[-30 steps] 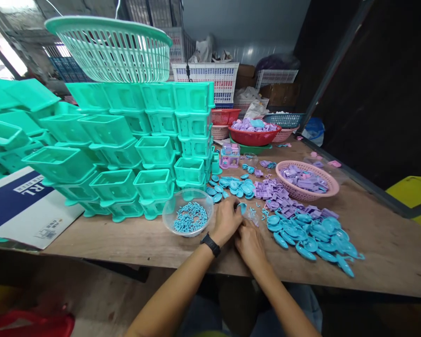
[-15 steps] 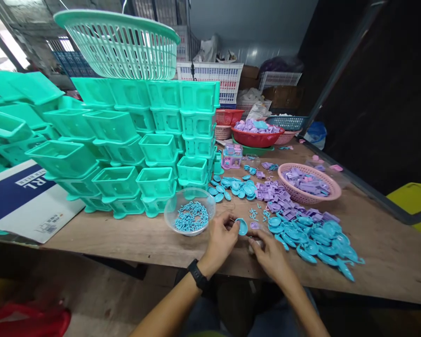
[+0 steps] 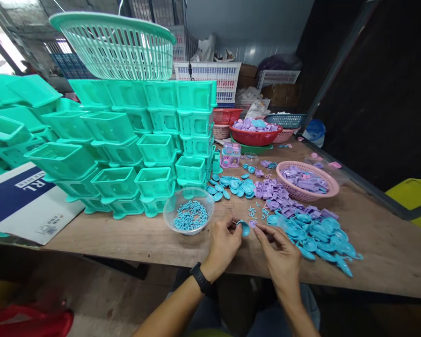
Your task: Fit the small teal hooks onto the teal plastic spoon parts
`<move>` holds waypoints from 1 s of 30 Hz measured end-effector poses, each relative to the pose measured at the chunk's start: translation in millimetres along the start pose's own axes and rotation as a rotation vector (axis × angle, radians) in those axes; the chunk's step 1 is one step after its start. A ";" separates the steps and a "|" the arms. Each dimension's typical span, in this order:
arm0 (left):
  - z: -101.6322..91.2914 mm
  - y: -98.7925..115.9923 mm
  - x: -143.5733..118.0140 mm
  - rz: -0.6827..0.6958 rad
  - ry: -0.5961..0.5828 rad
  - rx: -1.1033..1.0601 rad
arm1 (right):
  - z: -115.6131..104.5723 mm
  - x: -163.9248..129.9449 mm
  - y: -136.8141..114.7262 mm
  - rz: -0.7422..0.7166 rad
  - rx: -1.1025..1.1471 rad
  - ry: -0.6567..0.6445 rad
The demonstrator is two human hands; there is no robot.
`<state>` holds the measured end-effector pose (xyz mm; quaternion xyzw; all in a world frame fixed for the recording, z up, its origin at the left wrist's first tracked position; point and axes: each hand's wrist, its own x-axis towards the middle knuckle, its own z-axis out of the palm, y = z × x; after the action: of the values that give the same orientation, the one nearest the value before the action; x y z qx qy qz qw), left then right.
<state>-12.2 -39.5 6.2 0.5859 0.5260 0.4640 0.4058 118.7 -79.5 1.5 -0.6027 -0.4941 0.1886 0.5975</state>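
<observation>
Your light: bright opening [image 3: 10, 42], upper left, blown out. Worktable [image 3: 126, 238] moderately lit; floor [image 3: 101, 295] beneath dim. Glare: faint, back wall [image 3: 251, 51]. Your edges: wide-angle stretch; red item [image 3: 31, 320] blurred.

A person wears a broad black wristband [image 3: 201, 280], watch-like in build, around the left wrist, its dial and any lettering too small to make out. Just above the wristband is the bare left hand [image 3: 223, 242]; below it and to its left runs the left forearm [image 3: 171, 305], uncovered as far as it shows. Well to the wristband's right, the right hand [image 3: 281, 255] and right forearm [image 3: 296, 312] are likewise bare. Below and to the right of the wristband, blue denim-like cloth [image 3: 310, 304] covers the legs.
</observation>
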 end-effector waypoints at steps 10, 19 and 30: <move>1.2 5.7 -3.5 0.031 -0.013 0.064 | 15.0 -2.8 3.1 0.233 0.276 0.037; 1.7 6.6 -5.4 0.037 -0.031 0.055 | 21.7 -7.1 8.7 0.113 0.182 0.062; 1.1 0.4 -6.5 0.164 -0.033 0.304 | 24.3 -7.4 10.0 0.152 0.222 0.044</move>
<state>-11.1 -46.1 5.6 0.6890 0.5338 0.4011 0.2818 99.3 -70.6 -15.5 -0.5726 -0.4099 0.2737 0.6552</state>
